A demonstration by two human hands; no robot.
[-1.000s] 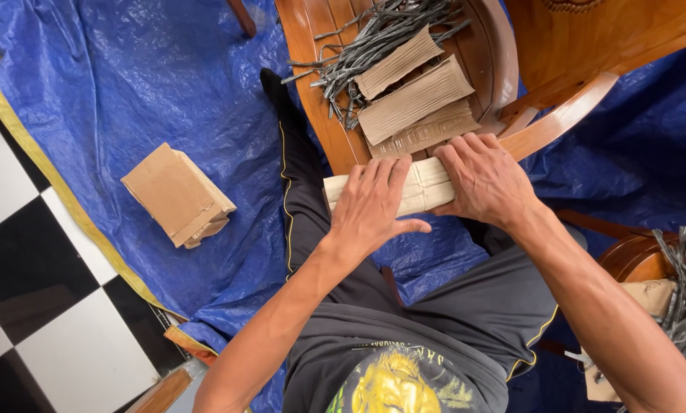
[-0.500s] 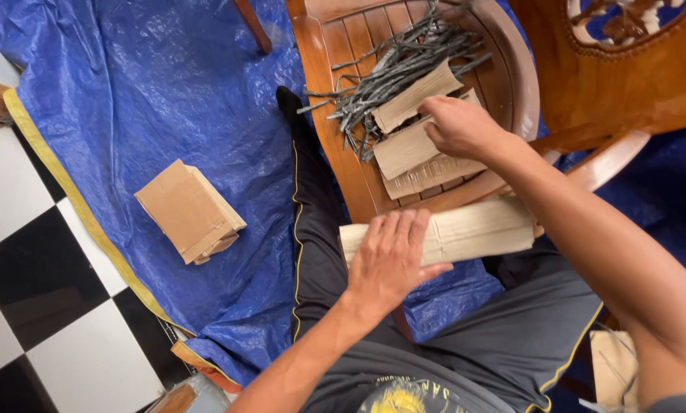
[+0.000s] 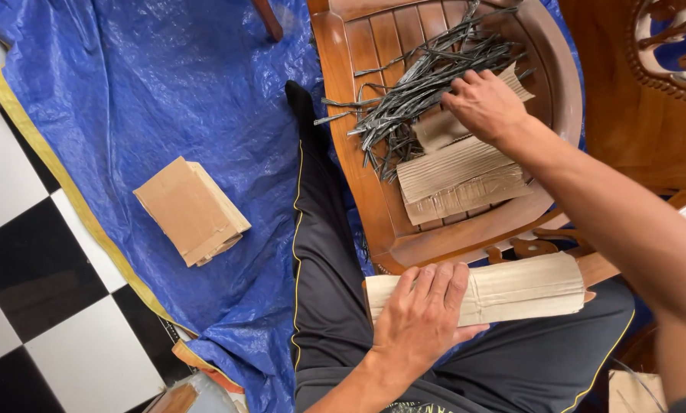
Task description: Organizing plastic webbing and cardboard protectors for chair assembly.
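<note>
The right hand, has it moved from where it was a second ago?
Yes. The right hand left the rolled paper bundle on the lap and went up onto the wooden chair seat, among the dark strips.

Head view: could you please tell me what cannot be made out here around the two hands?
- Right hand: whether its fingers grip any dark strips or only touch them; the fingertips are hidden behind the hand.
- Left hand: the part of the folded paper stack beneath its palm.
- Corrugated cardboard pieces on the wooden chair seat: their number, since they overlap.
- Right forearm: cut off by the frame's right edge.
</note>
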